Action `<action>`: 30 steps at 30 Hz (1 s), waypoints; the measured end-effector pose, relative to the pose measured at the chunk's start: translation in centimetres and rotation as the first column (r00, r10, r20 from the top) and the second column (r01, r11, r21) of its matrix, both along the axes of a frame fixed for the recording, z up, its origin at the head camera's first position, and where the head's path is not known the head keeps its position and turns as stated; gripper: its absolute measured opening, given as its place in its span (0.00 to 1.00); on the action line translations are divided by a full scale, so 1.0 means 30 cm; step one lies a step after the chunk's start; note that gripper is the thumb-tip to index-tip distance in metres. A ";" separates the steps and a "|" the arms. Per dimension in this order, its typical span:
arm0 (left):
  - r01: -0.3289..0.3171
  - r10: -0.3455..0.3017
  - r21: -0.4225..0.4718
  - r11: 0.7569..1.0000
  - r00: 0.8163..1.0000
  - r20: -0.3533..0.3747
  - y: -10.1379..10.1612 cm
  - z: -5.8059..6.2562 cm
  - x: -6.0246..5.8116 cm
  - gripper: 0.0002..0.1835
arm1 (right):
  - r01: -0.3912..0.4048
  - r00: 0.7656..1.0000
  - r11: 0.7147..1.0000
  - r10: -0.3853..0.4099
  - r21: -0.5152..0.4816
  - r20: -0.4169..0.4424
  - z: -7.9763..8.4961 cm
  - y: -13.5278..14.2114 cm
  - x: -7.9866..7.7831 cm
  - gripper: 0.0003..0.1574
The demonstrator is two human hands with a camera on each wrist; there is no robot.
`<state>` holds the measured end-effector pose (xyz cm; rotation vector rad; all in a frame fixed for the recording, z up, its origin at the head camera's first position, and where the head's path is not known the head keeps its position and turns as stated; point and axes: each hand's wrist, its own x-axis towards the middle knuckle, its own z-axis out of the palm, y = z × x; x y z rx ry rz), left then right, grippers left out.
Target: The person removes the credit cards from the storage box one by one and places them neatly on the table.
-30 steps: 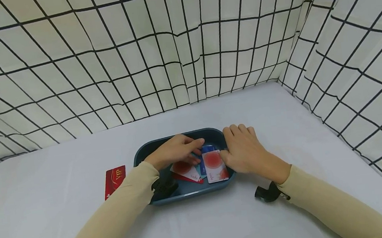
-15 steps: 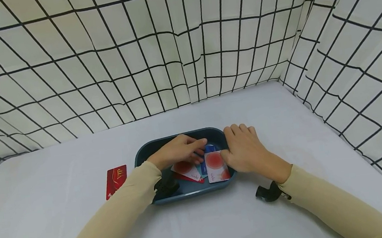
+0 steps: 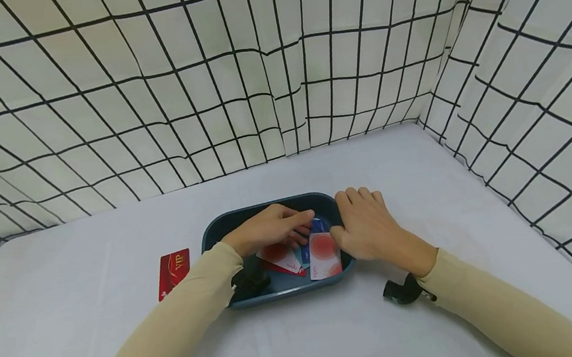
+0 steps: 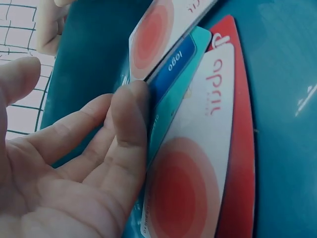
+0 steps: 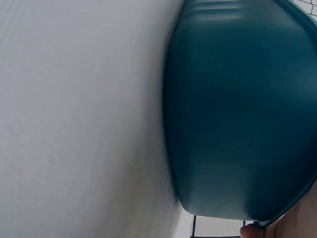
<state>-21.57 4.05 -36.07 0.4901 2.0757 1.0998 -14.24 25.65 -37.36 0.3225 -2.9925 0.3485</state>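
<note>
1. In the dark teal tray (image 3: 278, 296), the left white card (image 4: 195, 134) carries the pink word "april" and a red circle.
2. The right white card (image 3: 323, 255) has the same circle; in the left wrist view its writing is cut by the picture border.
3. Between these two, the blue and teal card (image 4: 171, 74) reads "logo".
4. The red card (image 4: 240, 134) lies under the left white card; its white mark I cannot read.
5. The VIP card (image 3: 173, 272), red, lies on the worktop (image 3: 58, 322), beyond the tray's left edge, partly covered by the left sleeve (image 3: 161, 334).
6. The mesh wall (image 3: 228, 91) closes the far edge and the right edge of the worktop. A wider stretch of worktop lies at the tray's left end.
7. The left hand (image 3: 273, 227) reaches over the tray's left part, its thumb apart from the bent, relaxed fingers. It grasps nothing; a fingertip meets the blue and teal card's edge.
8. The right hand (image 3: 368, 225) grasps the tray's rim at its right end, with the thumb inside.
</note>
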 end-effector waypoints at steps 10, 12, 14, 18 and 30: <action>0.011 -0.011 0.016 1.000 1.000 0.019 0.001 0.006 -0.002 0.29 | 0.003 1.000 1.000 -0.003 -0.007 -0.003 0.000 0.003 0.002 0.19; 0.008 -0.008 0.018 1.000 1.000 0.022 0.002 0.008 -0.002 0.29 | 0.003 1.000 1.000 -0.003 -0.009 -0.007 -0.001 0.003 0.001 0.19; 0.006 -0.007 0.022 1.000 1.000 0.026 0.002 0.009 -0.002 0.29 | 0.004 1.000 1.000 -0.004 -0.012 -0.009 -0.001 0.003 0.001 0.18; -0.005 0.003 0.043 0.999 0.998 0.056 0.001 0.009 -0.003 0.29 | 0.003 1.000 1.000 -0.003 -0.017 -0.009 -0.002 0.002 0.001 0.17; -0.024 0.003 0.120 0.993 0.985 0.174 -0.009 0.003 -0.001 0.28 | 0.000 1.000 1.000 0.000 -0.028 -0.007 -0.007 -0.003 0.000 0.18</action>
